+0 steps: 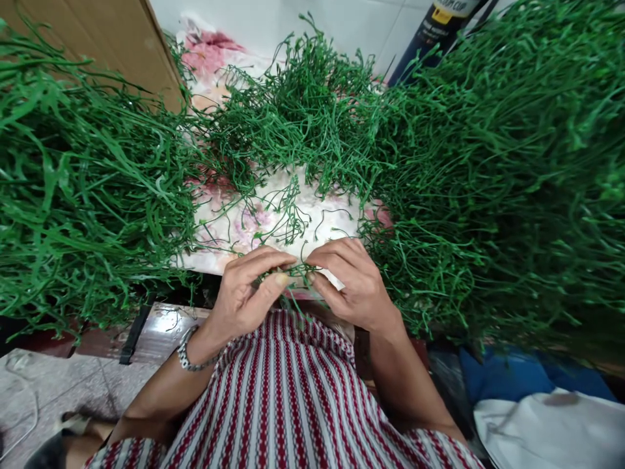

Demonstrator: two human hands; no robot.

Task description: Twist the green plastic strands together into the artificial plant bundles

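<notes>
My left hand (254,286) pinches a small green plastic plant stem (295,270) between thumb and fingers, just past the table's near edge. The fingertips of my right hand (349,280) grip the other side of the same piece, close to the left fingertips. Its exact shape is partly covered by my fingers. Several loose thin green stems (293,212) with small budded tips lie on the flower-patterned tablecloth (234,228) right beyond my hands.
Large heaps of green plastic stems rise at the left (88,176) and right (517,169), with a lower pile (312,111) at the back. A cardboard box (107,39) stands back left, a dark cylinder (430,39) back right. White and blue cloth-like things (547,423) lie lower right.
</notes>
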